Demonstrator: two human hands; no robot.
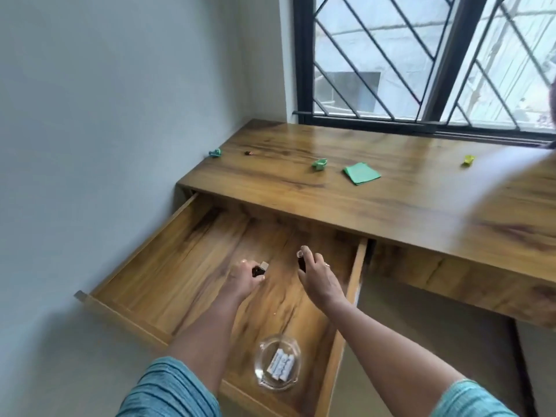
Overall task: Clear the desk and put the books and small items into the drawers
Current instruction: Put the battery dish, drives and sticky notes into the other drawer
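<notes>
- Two hands reach into the open wooden drawer (168,266), each closed on a small dark bottle: the left hand (245,276) grips a small dark bottle with a pale cap (259,268), and the right hand (317,276) pinches a small dark upright vial (301,261) between thumb and fingers.
- Both bottles hang over the middle of the drawer floor, near each other but apart; whether either touches the wood I cannot tell.
- Nearer the drawer's front edge sits a clear glass ashtray-like dish (278,364) holding a white printed packet (281,365), between the two forearms.
- What matters for the coming move, as I judge it: the drawer floor lies straight below each hand, so a short lowering and letting go should do.
- The vial's long axis stands upright; the left bottle's lies slanted, cap away from the person.
- Still on the wooden desk top (376,206), well beyond the hands: a green folded paper square (362,173), two small green crumpled pieces (319,164) (215,152), a tiny dark item (248,152) and a yellow-green crumpled piece (468,160).
- Of these, the green paper square lies closer to the right hand.
</notes>
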